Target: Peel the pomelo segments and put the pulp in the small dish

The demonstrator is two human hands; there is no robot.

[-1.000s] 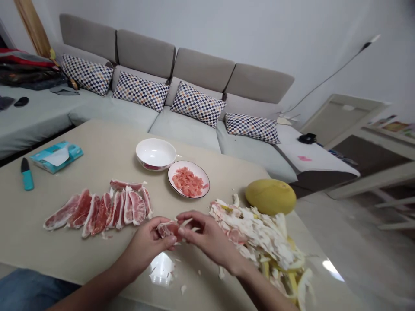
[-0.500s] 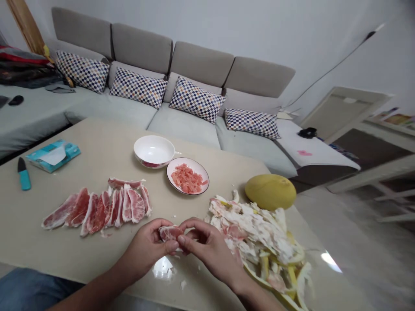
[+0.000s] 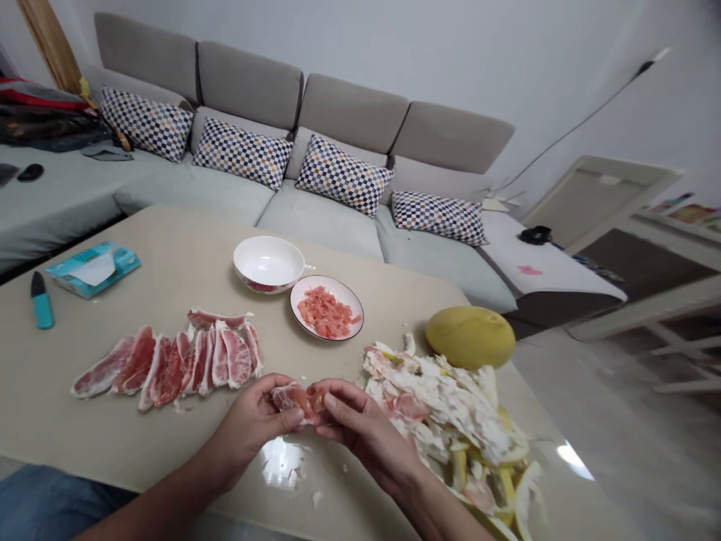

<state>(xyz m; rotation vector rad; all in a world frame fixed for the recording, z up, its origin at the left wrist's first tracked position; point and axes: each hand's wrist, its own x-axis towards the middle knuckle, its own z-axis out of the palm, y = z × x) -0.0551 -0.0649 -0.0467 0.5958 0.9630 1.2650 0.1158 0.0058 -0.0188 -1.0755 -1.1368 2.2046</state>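
The left hand (image 3: 248,421) and right hand (image 3: 366,424) come together near the tabletop's (image 3: 140,263) front edge, pinching a pink pomelo segment (image 3: 291,398), its long axis running roughly side to side and its right end hidden by the right hand. Just right, a heap of pale pith and yellow rind (image 3: 444,413) runs out of frame at the bottom. Beyond, peeled segments (image 3: 169,364) lie in a row. A plate (image 3: 327,308) holds shredded pink pulp; a tilted white bowl (image 3: 267,263) shows pink at its lower rim, its contents hard to make out. A whole yellow-green pomelo (image 3: 470,338) sits past the heap, before a grey sofa (image 3: 321,229).
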